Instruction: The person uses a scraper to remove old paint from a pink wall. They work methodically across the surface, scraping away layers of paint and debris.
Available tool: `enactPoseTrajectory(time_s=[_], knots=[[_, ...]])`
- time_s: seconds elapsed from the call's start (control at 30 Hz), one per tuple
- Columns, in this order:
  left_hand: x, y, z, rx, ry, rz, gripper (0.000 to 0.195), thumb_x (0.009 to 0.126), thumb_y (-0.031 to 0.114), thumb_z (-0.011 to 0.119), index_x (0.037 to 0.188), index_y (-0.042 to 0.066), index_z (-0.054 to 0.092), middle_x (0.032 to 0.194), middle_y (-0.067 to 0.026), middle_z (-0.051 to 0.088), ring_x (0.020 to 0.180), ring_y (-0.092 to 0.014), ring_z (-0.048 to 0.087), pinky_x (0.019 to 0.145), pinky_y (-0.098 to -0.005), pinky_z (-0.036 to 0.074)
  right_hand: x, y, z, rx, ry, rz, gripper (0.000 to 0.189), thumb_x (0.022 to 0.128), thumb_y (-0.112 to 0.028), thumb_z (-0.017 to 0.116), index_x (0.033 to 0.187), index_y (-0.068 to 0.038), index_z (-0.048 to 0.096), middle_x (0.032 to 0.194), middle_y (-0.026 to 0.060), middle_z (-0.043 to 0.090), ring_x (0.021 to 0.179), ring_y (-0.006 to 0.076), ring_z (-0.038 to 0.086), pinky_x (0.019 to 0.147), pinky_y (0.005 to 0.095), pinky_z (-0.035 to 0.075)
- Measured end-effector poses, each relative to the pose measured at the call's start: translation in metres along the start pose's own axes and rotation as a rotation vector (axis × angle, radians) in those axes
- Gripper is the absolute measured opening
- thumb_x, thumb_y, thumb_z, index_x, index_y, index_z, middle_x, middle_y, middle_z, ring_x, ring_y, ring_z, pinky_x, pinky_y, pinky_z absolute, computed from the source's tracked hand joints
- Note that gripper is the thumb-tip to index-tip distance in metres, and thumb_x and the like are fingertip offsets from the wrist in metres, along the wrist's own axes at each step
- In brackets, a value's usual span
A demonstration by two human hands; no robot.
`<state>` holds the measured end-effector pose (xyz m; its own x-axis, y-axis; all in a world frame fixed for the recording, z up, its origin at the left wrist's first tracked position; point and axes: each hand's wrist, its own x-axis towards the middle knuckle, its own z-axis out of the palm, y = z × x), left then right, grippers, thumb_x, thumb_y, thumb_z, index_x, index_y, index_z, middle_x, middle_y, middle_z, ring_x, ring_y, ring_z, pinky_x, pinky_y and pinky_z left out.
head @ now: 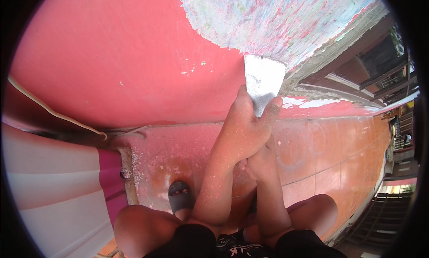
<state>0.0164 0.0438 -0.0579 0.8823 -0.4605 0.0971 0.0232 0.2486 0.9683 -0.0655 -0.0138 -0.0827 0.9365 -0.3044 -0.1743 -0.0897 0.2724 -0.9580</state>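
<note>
A wide metal scraper has its blade edge against the pink painted wall, at the lower border of a stripped, mottled pale patch. My left hand clasps the lower blade, its thumb lying along the right side. Just below and partly behind it, my right hand has its fingers curled around the handle end; the handle itself is hidden by the hands. Specks of paint dust cover both hands and forearms.
Pink flakes and dust lie on the orange tiled floor along the wall's foot. A white and magenta cloth hangs at left, near a pale cable. A dark wooden window frame borders the wall at right. My sandalled foot stands below.
</note>
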Motion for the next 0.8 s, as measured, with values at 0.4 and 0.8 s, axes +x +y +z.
enactPoseTrajectory(time_s=[0.4, 0.8], knots=[[0.008, 0.027, 0.003, -0.036, -0.052, 0.049, 0.046, 0.097, 0.022, 0.067, 0.122, -0.011, 0.047, 0.105, -0.0178, 0.063, 0.098, -0.020, 0.058, 0.087, -0.0352, 0.049, 0.003, -0.026, 0.005, -0.022, 0.016, -0.051, 0.023, 0.102, -0.019, 0.055, 0.113, 0.001, 0.056, 0.067, 0.0045, 0.056, 0.047, 0.0099, 0.051, 0.040, 0.0250, 0.038], [-0.003, 0.006, -0.006, -0.051, 0.004, -0.026, 0.043, 0.095, 0.018, 0.068, 0.121, -0.009, 0.048, 0.104, -0.0163, 0.063, 0.097, -0.019, 0.058, 0.087, -0.0350, 0.049, 0.002, -0.002, 0.009, 0.014, -0.011, -0.009, 0.041, 0.106, -0.030, 0.046, 0.077, -0.003, 0.058, 0.055, 0.0033, 0.055, 0.046, 0.0105, 0.053, 0.042, 0.0265, 0.039]])
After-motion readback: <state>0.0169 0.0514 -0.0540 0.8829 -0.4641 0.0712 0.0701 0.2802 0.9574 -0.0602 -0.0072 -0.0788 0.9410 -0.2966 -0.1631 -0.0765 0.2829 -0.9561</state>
